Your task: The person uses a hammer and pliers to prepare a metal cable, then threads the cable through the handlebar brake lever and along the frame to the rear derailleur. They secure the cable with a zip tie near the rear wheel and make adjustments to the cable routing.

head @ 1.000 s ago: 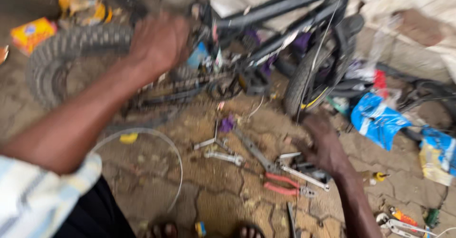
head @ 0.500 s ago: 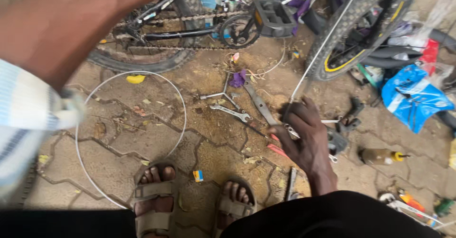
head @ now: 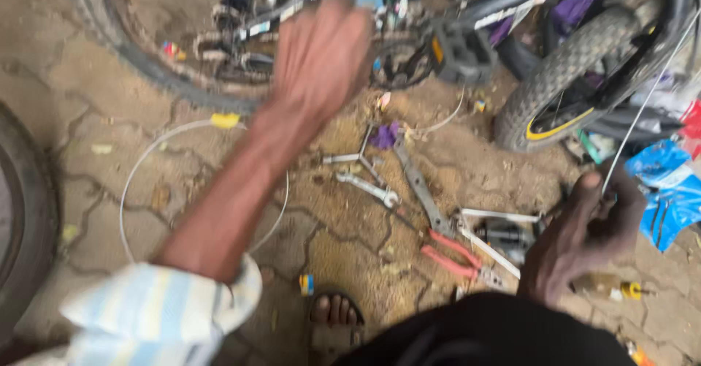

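Observation:
A bicycle lies on its side on the cracked paving, with its chain and crank [head: 409,63] and a black pedal [head: 464,55] at the top middle. My left hand [head: 321,52] reaches up to the crank area, blurred, back of the hand toward me and fingers curled out of sight. My right hand [head: 591,227] is low at the right, fingers pinched on a thin cable [head: 642,110] that runs up to the right. Just left of that hand lie red-handled pliers [head: 453,253], a long metal wrench [head: 420,187] and a small spanner [head: 369,188].
A knobby rear tyre [head: 146,66] curves across the top left and a yellow-trimmed front tyre [head: 562,74] stands at the right. A wire loop [head: 139,183] lies on the ground, another tyre [head: 29,212] at the left edge, a blue plastic bag [head: 668,191] right, my sandalled foot [head: 336,315] below.
My left arm has swung into the middle of the view, up to the crank. My right hand has left the tools on the ground and now pinches the thin cable.

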